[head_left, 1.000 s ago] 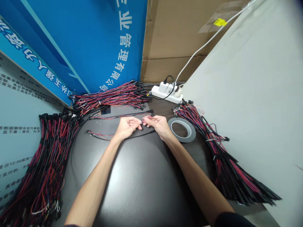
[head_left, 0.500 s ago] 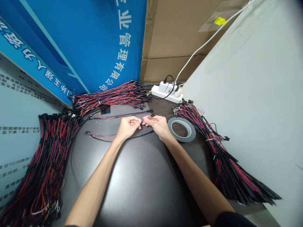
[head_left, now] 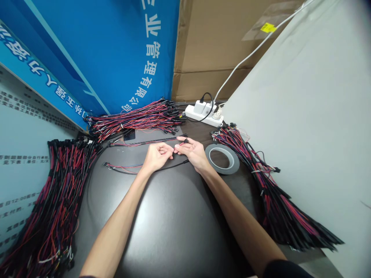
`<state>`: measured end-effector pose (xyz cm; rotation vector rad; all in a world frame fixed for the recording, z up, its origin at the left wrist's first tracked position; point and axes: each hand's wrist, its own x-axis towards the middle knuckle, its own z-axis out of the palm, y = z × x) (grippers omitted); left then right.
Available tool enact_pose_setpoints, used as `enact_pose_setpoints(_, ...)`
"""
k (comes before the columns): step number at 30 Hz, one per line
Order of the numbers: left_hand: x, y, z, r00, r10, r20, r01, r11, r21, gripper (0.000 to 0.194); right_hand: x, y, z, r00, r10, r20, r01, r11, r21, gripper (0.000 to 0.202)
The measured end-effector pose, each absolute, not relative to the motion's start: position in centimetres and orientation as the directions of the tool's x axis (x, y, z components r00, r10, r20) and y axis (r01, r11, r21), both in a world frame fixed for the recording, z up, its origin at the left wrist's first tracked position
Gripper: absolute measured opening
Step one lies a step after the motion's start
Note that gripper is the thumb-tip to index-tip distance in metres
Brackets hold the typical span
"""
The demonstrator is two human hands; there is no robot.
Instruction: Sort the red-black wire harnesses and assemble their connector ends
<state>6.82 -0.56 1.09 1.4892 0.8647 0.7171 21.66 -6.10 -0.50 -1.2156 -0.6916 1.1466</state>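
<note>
Both hands meet over the dark table (head_left: 162,227), pinching one thin wire harness (head_left: 124,170) of red and black wires. My left hand (head_left: 158,156) is closed on its wires. Fingers and thumb of my right hand (head_left: 193,152) close on the same harness close by, and a small black connector (head_left: 186,141) shows above that thumb. The harness's other end, also with a connector, lies to the left on the table. What exactly sits between the fingertips is too small to make out. A roll of grey tape (head_left: 223,159) lies flat just right of my right hand.
Bundles of wire harnesses lie at the back (head_left: 136,119), on the left (head_left: 58,193) and on the right (head_left: 278,197). Another loose harness (head_left: 145,141) stretches behind my hands. A white power strip (head_left: 199,115) with plugs stands at the back, near a cardboard sheet (head_left: 208,50) and a blue panel (head_left: 116,50).
My right index finger has lifted and straightened away from the connector, which now shows tilted above the thumb. The harness's left end has shifted slightly. My left hand has barely moved.
</note>
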Motion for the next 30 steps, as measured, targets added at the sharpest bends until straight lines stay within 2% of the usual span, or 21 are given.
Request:
enact_pose_setpoints(4, 6.9, -0.6, 1.1, 0.533, 0.845, -0.051, 0.095, 0.0, 0.995, 0.016, 21.5, -6.1, -0.4, 0.341, 0.927, -0.155, -0.302, -0.048, -0.952, 0.092)
enact_pose_setpoints(11, 6.7, -0.4, 0.9, 0.518, 0.854, -0.044, 0.074, 0.007, 0.997, 0.017, 21.0, -6.0, -0.4, 0.359, 0.919, -0.166, -0.293, -0.058, -0.954, 0.103)
enact_pose_setpoints(19, 6.7, -0.4, 0.7, 0.521, 0.851, -0.07, 0.098, 0.022, 0.995, 0.02, 20.8, -6.0, -0.3, 0.422, 0.885, -0.198, -0.321, -0.059, -0.945, 0.101)
enact_pose_setpoints(26, 6.1, -0.4, 1.6, 0.555, 0.815, -0.167, 0.198, 0.066, 0.978, 0.015, 20.7, -6.0, -0.2, 0.446, 0.868, -0.217, -0.329, -0.066, -0.942, 0.091)
enact_pose_setpoints(30, 5.9, -0.5, 1.8, 0.542, 0.814, -0.207, 0.241, 0.085, 0.967, 0.019, 20.6, -6.0, -0.3, 0.448, 0.869, -0.212, -0.34, -0.054, -0.939, 0.086)
